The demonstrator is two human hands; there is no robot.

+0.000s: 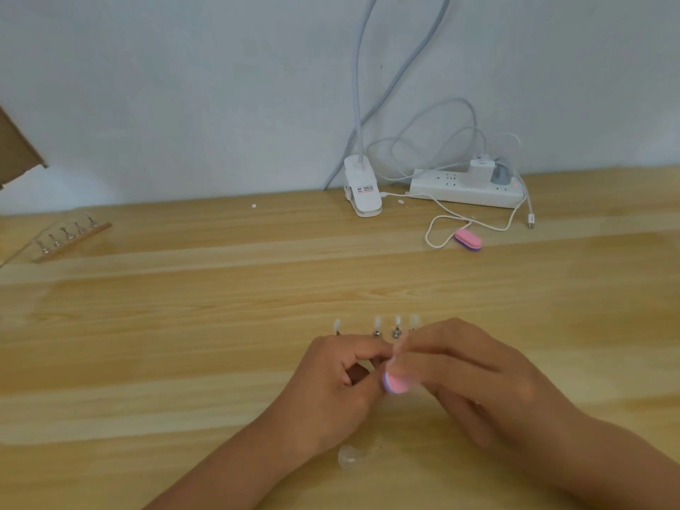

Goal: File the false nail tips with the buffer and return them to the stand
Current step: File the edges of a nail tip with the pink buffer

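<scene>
Left hand (331, 384) pinches tip, mostly hidden by fingers. Right hand (463, 373) grips pink buffer (396, 384) against it. Stand (377, 332) just beyond hands, near centre of worktop (184, 325). Tip likely light, thin, springy, slippery: pinch near base, stroke lightly.

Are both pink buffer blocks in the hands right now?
No, one pink-and-purple buffer block lies untouched on the wooden table by the white cable loop; only the other pink buffer is in the right hand.
</scene>
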